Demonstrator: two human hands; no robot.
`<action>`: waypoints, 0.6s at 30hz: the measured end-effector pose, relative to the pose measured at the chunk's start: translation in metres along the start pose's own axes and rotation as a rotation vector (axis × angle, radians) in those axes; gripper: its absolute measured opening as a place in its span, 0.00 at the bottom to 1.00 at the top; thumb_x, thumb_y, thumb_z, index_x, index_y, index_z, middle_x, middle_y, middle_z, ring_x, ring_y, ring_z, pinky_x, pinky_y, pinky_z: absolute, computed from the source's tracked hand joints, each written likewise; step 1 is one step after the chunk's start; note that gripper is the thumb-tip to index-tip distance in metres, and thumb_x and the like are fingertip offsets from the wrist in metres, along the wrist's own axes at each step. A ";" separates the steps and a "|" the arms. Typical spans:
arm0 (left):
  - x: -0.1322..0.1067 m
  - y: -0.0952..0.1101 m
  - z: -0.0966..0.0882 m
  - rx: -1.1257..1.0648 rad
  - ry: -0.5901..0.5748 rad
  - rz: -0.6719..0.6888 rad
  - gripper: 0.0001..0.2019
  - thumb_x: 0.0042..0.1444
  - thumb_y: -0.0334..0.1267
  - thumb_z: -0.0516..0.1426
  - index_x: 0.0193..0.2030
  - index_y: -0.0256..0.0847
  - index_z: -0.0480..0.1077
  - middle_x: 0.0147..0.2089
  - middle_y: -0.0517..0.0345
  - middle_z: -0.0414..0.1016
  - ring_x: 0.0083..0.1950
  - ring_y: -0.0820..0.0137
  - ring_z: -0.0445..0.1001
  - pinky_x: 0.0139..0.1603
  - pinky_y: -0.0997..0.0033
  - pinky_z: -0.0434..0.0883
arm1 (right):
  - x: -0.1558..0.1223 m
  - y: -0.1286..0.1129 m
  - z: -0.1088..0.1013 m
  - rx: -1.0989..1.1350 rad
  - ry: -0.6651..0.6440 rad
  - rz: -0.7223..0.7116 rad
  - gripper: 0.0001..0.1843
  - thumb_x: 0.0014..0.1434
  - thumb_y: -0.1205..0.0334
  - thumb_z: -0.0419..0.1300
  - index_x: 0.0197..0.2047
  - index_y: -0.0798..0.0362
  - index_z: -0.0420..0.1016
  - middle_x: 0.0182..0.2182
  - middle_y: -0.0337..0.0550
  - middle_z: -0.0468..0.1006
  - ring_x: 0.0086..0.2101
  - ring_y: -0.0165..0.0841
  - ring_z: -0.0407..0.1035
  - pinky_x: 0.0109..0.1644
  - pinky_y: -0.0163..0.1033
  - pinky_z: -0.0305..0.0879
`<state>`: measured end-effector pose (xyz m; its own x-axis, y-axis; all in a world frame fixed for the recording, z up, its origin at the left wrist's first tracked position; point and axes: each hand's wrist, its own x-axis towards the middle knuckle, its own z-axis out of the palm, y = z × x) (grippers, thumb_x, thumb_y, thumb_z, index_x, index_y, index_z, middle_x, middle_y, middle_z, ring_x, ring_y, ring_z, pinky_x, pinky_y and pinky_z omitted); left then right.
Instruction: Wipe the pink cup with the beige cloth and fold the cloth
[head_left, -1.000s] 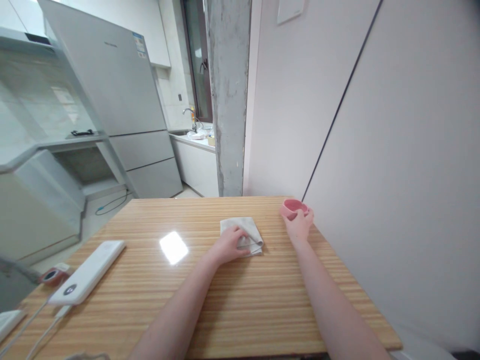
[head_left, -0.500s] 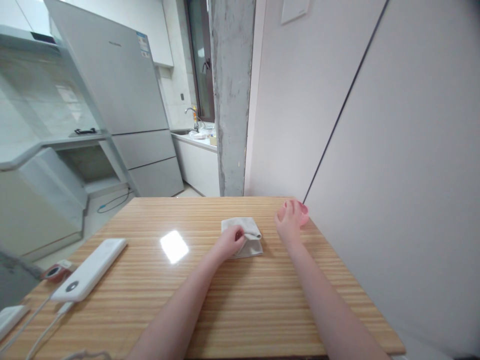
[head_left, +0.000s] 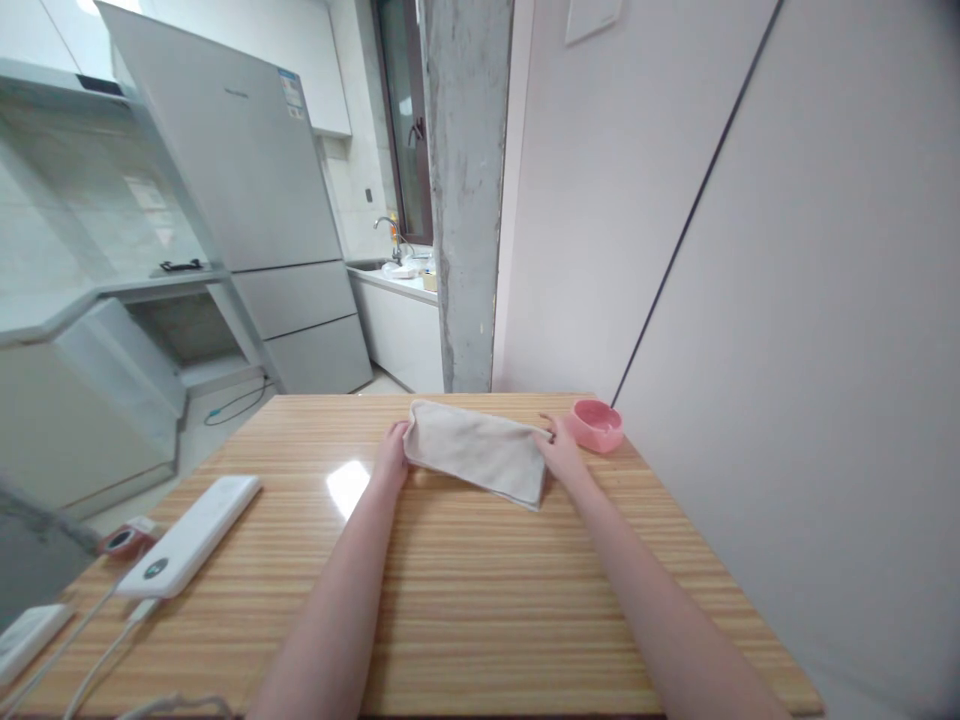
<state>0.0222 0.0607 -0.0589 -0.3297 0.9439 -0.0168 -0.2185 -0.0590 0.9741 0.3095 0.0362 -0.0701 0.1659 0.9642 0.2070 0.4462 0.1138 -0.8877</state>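
"Pinching what?"
"The left hand (head_left: pixel 391 455) and right hand (head_left: pixel 562 454) pinch opposite ends of the beige cloth (head_left: pixel 476 450)."
"Where's that?"
"Over the wooden table (head_left: pixel 487 610), near the pink bowl (head_left: pixel 600 432)."

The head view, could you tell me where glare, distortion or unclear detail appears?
Head view: bright glare on the wooden table, left of the cloth; head view: the fridge leans and stretches, probably from a wide lens; head view: the small lettering on its door is too soft to read; head view: the upper right corner darkens.
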 end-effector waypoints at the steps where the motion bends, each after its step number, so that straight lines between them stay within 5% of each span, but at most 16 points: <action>1: 0.001 0.000 -0.003 0.126 0.040 0.014 0.08 0.49 0.41 0.57 0.30 0.39 0.67 0.30 0.55 0.73 0.39 0.62 0.73 0.41 0.65 0.67 | 0.003 0.004 -0.002 -0.035 0.082 0.004 0.26 0.51 0.62 0.55 0.55 0.55 0.66 0.38 0.45 0.74 0.37 0.36 0.69 0.45 0.42 0.65; 6: -0.006 0.000 -0.005 0.602 0.029 0.084 0.12 0.56 0.46 0.51 0.27 0.42 0.65 0.32 0.51 0.73 0.43 0.59 0.72 0.43 0.65 0.65 | 0.003 0.015 -0.002 -0.306 0.041 0.003 0.35 0.48 0.68 0.58 0.61 0.56 0.59 0.50 0.54 0.72 0.49 0.41 0.67 0.53 0.43 0.62; 10: -0.014 0.000 -0.001 1.106 -0.067 0.168 0.08 0.56 0.42 0.50 0.32 0.41 0.66 0.33 0.51 0.74 0.39 0.60 0.73 0.39 0.66 0.65 | 0.002 0.014 -0.001 -0.386 -0.034 0.046 0.36 0.49 0.73 0.54 0.63 0.56 0.57 0.49 0.52 0.73 0.48 0.38 0.69 0.51 0.39 0.62; 15: -0.017 -0.001 0.004 1.011 -0.029 0.216 0.19 0.56 0.39 0.51 0.55 0.38 0.61 0.35 0.53 0.75 0.36 0.65 0.74 0.37 0.69 0.66 | 0.004 0.009 -0.002 -0.462 -0.001 0.051 0.31 0.56 0.68 0.51 0.64 0.57 0.55 0.49 0.52 0.73 0.48 0.38 0.69 0.52 0.40 0.62; 18: -0.016 -0.002 0.007 0.902 -0.058 0.219 0.20 0.58 0.38 0.48 0.57 0.37 0.60 0.33 0.54 0.75 0.35 0.66 0.74 0.38 0.69 0.68 | 0.000 0.005 -0.002 -0.572 -0.021 0.049 0.31 0.57 0.65 0.53 0.64 0.59 0.55 0.52 0.58 0.71 0.51 0.42 0.67 0.54 0.42 0.60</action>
<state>0.0342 0.0484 -0.0587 -0.2272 0.9578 0.1760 0.6478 0.0137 0.7617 0.3138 0.0366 -0.0731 0.1841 0.9701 0.1579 0.8443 -0.0738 -0.5308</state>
